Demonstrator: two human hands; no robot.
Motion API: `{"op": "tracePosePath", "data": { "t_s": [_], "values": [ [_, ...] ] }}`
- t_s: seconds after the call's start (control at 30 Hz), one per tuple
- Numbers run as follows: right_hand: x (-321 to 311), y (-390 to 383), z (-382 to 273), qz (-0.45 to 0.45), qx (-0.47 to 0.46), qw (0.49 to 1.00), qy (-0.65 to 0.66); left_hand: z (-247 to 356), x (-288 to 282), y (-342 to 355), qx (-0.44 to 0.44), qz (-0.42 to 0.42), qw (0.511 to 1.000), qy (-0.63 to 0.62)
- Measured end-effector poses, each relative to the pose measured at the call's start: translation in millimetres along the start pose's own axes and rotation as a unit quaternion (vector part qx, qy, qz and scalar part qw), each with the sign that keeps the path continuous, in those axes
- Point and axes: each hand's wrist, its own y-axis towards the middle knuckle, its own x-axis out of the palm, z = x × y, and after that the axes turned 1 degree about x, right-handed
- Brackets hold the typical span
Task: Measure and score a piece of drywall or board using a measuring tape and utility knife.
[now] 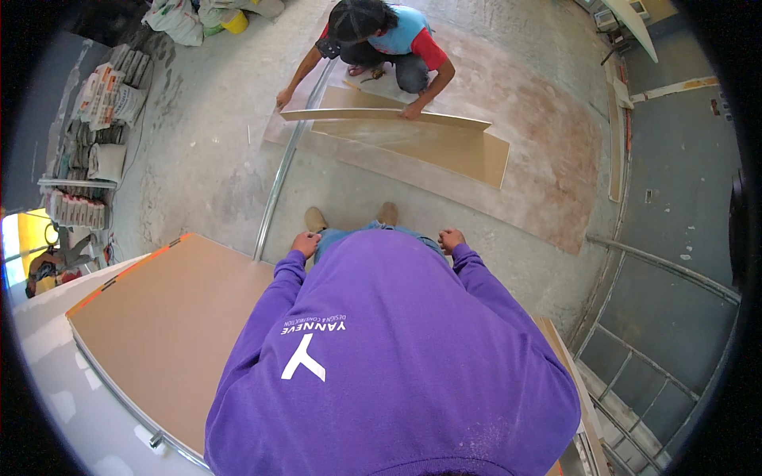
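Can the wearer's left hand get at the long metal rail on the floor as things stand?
Probably yes: left hand hangs beside the metal rail's near end, nothing between them. A stoop may be needed.

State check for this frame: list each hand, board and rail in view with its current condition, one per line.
left hand: closed in a fist, holding nothing
right hand: closed in a fist, holding nothing
large brown board: lying flat, orange tape on its edge
narrow board strip: lifted on edge, held by a crouching co-worker
metal rail: lying on the concrete floor
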Motion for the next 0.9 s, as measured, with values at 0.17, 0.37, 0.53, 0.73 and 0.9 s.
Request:
{"op": "tracePosePath", "data": {
  "t_s": [0.17,0.37,0.53,0.73,0.9],
  "values": [
    [-1,29,4,0.029,-0.051,0.998,0.017,8,-9,13,0.054,0.008,0.994,0.095],
    [-14,67,47,0.020,-0.100,0.946,-0.307,-4,-2,12,0.236,-0.032,0.918,0.316],
    [-4,30,24,0.029,-0.055,0.984,-0.166,38,-9,-39,0.097,-0.020,0.973,0.211],
    [-19,44,37,0.034,-0.142,0.953,-0.264,49,-9,-32,0.140,0.001,0.965,0.220],
    [-13,39,19,0.020,-0.068,0.977,-0.202,53,-14,-39,0.111,0.005,0.984,0.138]
  ]
}}
